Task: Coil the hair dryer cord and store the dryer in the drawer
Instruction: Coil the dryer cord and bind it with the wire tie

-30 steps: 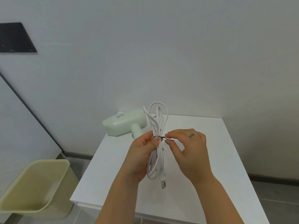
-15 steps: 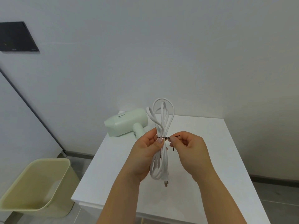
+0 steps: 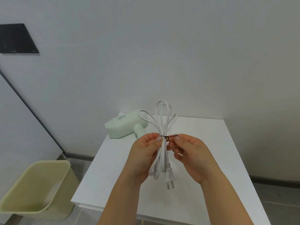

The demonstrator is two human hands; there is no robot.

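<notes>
A pale green hair dryer [image 3: 125, 125] lies on the far left corner of the white table [image 3: 215, 159]. Its white cord [image 3: 163, 120] is gathered into long loops held upright above the table, plug [image 3: 169, 178] hanging at the bottom. My left hand [image 3: 146, 155] grips the bundle at its middle. A thin black twist tie [image 3: 169, 137] circles the bundle there. My right hand [image 3: 190, 153] pinches the tie's loose end just right of the cord. No drawer is visible.
A yellow-green plastic bin [image 3: 39, 190] stands on the floor left of the table. A white wall rises right behind the table, with a dark panel [image 3: 16, 38] high on the left. Grey floor shows at the right.
The bundle has risen slightly and its loops have spread. My right hand has shifted from twisting at the tie to holding its end out to the right.
</notes>
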